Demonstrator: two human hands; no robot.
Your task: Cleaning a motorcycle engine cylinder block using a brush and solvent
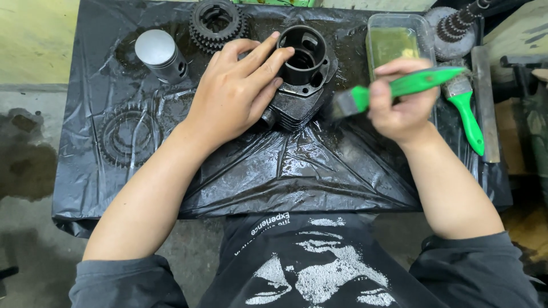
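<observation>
A dark finned engine cylinder (305, 80) stands on a wet black plastic sheet (297, 165), its round bore facing up. My left hand (237, 91) rests on its left side, fingers gripping the rim. My right hand (402, 100) holds a green-handled paintbrush (394, 88) just right of the cylinder, with the bristles pointing left toward the cylinder's fins.
A silver piston (161, 54) and a gear cluster (217, 23) lie at the back left. A flat gear (127, 136) sits at the left. A clear tub of yellowish liquid (397, 43), a geared shaft (456, 25), a second green brush (465, 111) and a metal bar (485, 102) are at the right.
</observation>
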